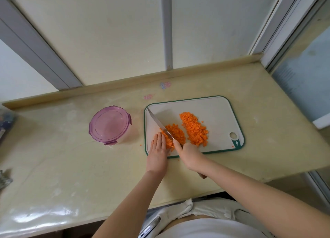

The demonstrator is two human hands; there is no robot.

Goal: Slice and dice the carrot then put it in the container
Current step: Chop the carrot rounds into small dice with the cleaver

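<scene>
Two heaps of diced carrot lie on a white cutting board (214, 109) with a green rim. The larger heap (194, 128) sits mid-board, the smaller heap (175, 133) to its left. My right hand (190, 155) grips the handle of a knife (159, 124), index finger along its spine, the blade slanting up-left through the smaller heap. My left hand (158, 148) lies flat with straight fingers on carrot strips (168, 143) left of the blade. A round container (109, 125) with a purple lid, closed, stands left of the board.
The beige counter (71, 166) ends at a raised back ledge and a window frame behind. A stray carrot bit (140, 145) lies between container and board. Dark objects sit at the far left edge (5, 123).
</scene>
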